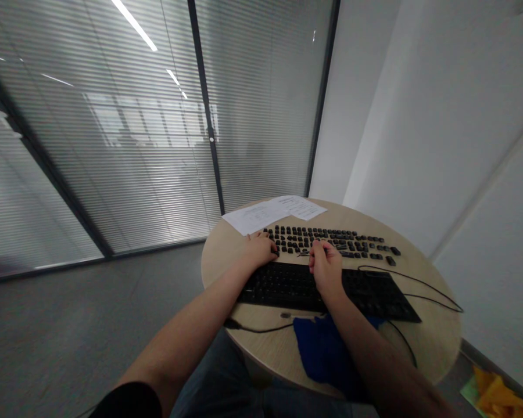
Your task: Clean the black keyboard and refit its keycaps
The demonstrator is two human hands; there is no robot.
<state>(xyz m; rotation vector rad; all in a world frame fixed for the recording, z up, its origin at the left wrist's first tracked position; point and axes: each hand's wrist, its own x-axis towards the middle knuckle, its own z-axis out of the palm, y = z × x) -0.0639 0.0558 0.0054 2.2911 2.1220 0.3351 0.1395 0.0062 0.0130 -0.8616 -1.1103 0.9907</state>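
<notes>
Loose black keycaps lie in rows on the round wooden table, beyond a black keyboard that has been stripped of keys at least in part; its dark surface hides the detail. My left hand rests at the left end of the rows, fingers stretched out and touching the tabletop and the nearest keycaps. Over the keyboard's upper edge, my right hand is closed in a pinch. Whatever sits between its fingers is too small and dark to name. Thin dark pieces lie beside its fingertips.
Printed paper sheets lie at the table's far left. A blue cloth is at the near edge, under my right forearm. A black cable loops at right, and a USB plug lies at front left. Yellow cloth is on the floor.
</notes>
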